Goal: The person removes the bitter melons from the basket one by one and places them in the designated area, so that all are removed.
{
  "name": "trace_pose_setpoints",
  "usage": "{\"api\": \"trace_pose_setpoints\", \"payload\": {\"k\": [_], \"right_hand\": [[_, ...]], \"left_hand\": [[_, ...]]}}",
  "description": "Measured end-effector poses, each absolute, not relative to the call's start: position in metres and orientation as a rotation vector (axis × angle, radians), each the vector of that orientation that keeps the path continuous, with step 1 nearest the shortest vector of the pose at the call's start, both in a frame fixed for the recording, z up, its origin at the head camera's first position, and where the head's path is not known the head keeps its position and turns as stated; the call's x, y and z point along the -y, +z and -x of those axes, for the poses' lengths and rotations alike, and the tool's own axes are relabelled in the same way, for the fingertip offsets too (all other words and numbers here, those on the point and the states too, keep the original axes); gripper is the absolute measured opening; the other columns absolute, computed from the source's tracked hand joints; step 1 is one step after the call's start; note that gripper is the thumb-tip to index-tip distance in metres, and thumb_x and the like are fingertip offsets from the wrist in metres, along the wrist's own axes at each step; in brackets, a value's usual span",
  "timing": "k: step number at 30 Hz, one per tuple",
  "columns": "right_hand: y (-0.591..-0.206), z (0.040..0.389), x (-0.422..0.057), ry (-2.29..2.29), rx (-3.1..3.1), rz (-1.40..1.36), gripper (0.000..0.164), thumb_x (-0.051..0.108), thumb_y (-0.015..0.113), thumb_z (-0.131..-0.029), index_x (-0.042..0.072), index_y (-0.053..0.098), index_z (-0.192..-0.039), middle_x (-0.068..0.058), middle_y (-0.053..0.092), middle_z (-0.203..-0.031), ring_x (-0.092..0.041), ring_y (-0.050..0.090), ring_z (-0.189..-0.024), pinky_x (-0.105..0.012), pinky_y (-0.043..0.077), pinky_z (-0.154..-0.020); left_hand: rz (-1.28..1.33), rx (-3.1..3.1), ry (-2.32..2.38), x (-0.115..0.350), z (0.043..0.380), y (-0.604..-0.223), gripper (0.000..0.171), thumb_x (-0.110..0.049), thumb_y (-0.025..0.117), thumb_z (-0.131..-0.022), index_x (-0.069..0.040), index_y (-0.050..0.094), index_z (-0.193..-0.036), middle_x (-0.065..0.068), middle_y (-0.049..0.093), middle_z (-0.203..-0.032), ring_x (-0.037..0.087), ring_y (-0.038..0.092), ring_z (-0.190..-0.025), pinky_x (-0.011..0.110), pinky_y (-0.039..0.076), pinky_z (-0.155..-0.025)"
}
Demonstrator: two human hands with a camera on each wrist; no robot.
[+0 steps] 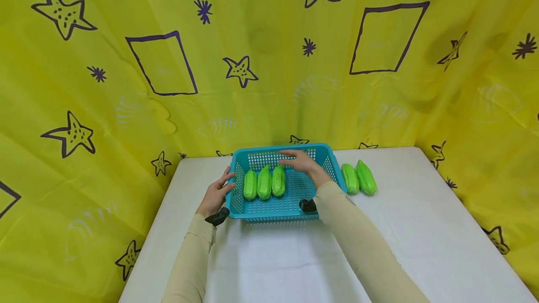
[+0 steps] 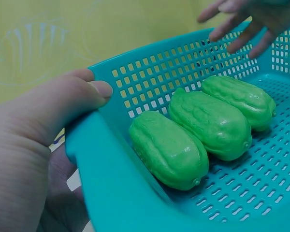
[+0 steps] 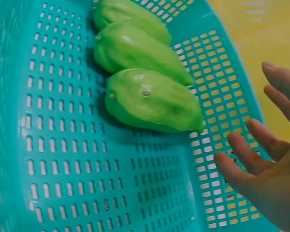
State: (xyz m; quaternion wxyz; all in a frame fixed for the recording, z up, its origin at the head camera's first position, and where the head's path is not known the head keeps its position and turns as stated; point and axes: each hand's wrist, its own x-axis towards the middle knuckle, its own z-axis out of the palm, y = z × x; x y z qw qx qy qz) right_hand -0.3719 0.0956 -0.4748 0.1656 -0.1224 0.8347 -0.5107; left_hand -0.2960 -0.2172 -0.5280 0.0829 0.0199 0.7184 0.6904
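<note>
A teal plastic basket [image 1: 273,216] holds three glossy green ridged gourds in a row toward its left side: the left gourd [image 1: 250,185], the middle gourd [image 1: 264,183] and the right gourd [image 1: 278,180]. My left hand [image 1: 215,196] grips the basket's left rim, its thumb [image 2: 94,92] over the top and the other fingers partly hidden outside the wall. Over the basket's back part hovers my right hand [image 1: 296,160], fingers spread and holding nothing. In the right wrist view its fingertips [image 3: 222,157] are just beside the tip of the nearest gourd [image 3: 152,101].
Two more green gourds lie on the white table [image 1: 404,228] just right of the basket: a shorter gourd [image 1: 350,178] and a pointed gourd [image 1: 366,177]. A yellow curtain [image 1: 269,106] with stars surrounds the table's back and sides. Each wrist wears a black device.
</note>
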Motion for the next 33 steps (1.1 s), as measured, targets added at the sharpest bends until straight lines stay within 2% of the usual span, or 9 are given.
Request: {"api": "trace_pose_setpoints", "payload": {"k": [4, 6, 7, 10, 11, 12, 14, 22, 33], "right_hand": [[-0.479, 0.369, -0.091, -1.381, -2.348, 0.332, 0.052, 0.025, 0.060, -0.099, 0.010, 0.046, -0.147, -0.020, 0.034, -0.153, -0.039, 0.039, -0.135, -0.053, 0.042, -0.101], [-0.484, 0.370, -0.090, -1.381, -2.318, 0.303, 0.052, 0.023, 0.061, -0.098, 0.009, 0.047, -0.146, -0.021, 0.035, -0.152, -0.029, 0.061, -0.107, -0.048, 0.049, -0.089], [-0.486, 0.370, -0.089, -1.380, -2.305, 0.286, 0.052, 0.023, 0.062, -0.098, 0.009, 0.048, -0.146, -0.022, 0.036, -0.152, -0.026, 0.062, -0.090, -0.049, 0.048, -0.085], [-0.491, 0.371, -0.085, -1.373, -2.280, 0.253, 0.053, 0.023, 0.063, -0.097, 0.011, 0.047, -0.146, -0.022, 0.038, -0.150, -0.023, 0.061, -0.087, -0.049, 0.050, -0.086], [-0.492, 0.370, -0.084, -1.369, -2.277, 0.246, 0.053, 0.024, 0.063, -0.097, 0.011, 0.047, -0.147, -0.022, 0.038, -0.150, -0.024, 0.061, -0.088, -0.049, 0.050, -0.086], [-0.492, 0.369, -0.083, -1.356, -2.277, 0.237, 0.054, 0.024, 0.063, -0.097, 0.012, 0.046, -0.147, -0.022, 0.037, -0.151, -0.030, 0.059, -0.106, -0.053, 0.048, -0.093], [-0.492, 0.366, -0.081, -1.349, -2.264, 0.221, 0.054, 0.024, 0.062, -0.098, 0.012, 0.045, -0.148, -0.021, 0.036, -0.152, -0.039, 0.041, -0.134, -0.058, 0.042, -0.100], [-0.494, 0.360, -0.072, -1.379, -2.132, 0.166, 0.058, 0.022, 0.058, -0.100, 0.011, 0.036, -0.153, -0.020, 0.026, -0.157, -0.045, 0.028, -0.140, -0.061, 0.039, -0.102], [-0.495, 0.361, -0.071, -1.353, -2.092, 0.142, 0.060, 0.022, 0.060, -0.099, 0.013, 0.035, -0.153, -0.019, 0.024, -0.158, -0.044, 0.027, -0.141, -0.057, 0.041, -0.102]], "left_hand": [[-0.064, -2.123, 2.067, 0.216, 0.294, -0.524, 0.051, -0.016, 0.057, -0.100, -0.008, 0.043, -0.148, -0.015, 0.019, -0.160, 0.018, 0.009, -0.149, 0.044, 0.027, -0.114], [-0.067, -2.098, 2.065, 0.216, 0.292, -0.518, 0.051, -0.015, 0.056, -0.101, -0.006, 0.041, -0.149, -0.014, 0.017, -0.161, 0.019, 0.008, -0.149, 0.044, 0.026, -0.115], [-0.066, -2.083, 2.068, 0.215, 0.291, -0.515, 0.052, -0.013, 0.056, -0.101, -0.005, 0.041, -0.149, -0.014, 0.017, -0.161, 0.019, 0.007, -0.149, 0.045, 0.025, -0.115], [-0.058, -2.047, 2.075, 0.215, 0.291, -0.512, 0.053, -0.010, 0.055, -0.101, -0.003, 0.038, -0.150, -0.013, 0.015, -0.161, 0.020, 0.005, -0.150, 0.047, 0.022, -0.116], [-0.060, -2.051, 2.077, 0.216, 0.294, -0.515, 0.052, -0.010, 0.054, -0.101, -0.003, 0.038, -0.150, -0.013, 0.015, -0.161, 0.020, 0.005, -0.150, 0.048, 0.022, -0.116], [-0.057, -2.054, 2.079, 0.217, 0.296, -0.519, 0.051, -0.010, 0.054, -0.101, -0.004, 0.039, -0.150, -0.014, 0.015, -0.161, 0.020, 0.005, -0.150, 0.048, 0.021, -0.116], [-0.053, -2.070, 2.076, 0.218, 0.299, -0.525, 0.051, -0.012, 0.054, -0.101, -0.006, 0.040, -0.150, -0.015, 0.016, -0.161, 0.019, 0.005, -0.150, 0.049, 0.021, -0.116], [-0.051, -2.123, 2.068, 0.219, 0.299, -0.531, 0.051, -0.015, 0.056, -0.101, -0.008, 0.043, -0.149, -0.017, 0.019, -0.160, 0.019, 0.010, -0.149, 0.047, 0.027, -0.114], [-0.071, -2.118, 2.070, 0.218, 0.297, -0.527, 0.050, -0.016, 0.057, -0.100, -0.010, 0.044, -0.148, -0.018, 0.020, -0.159, 0.018, 0.013, -0.148, 0.043, 0.030, -0.113]]}}
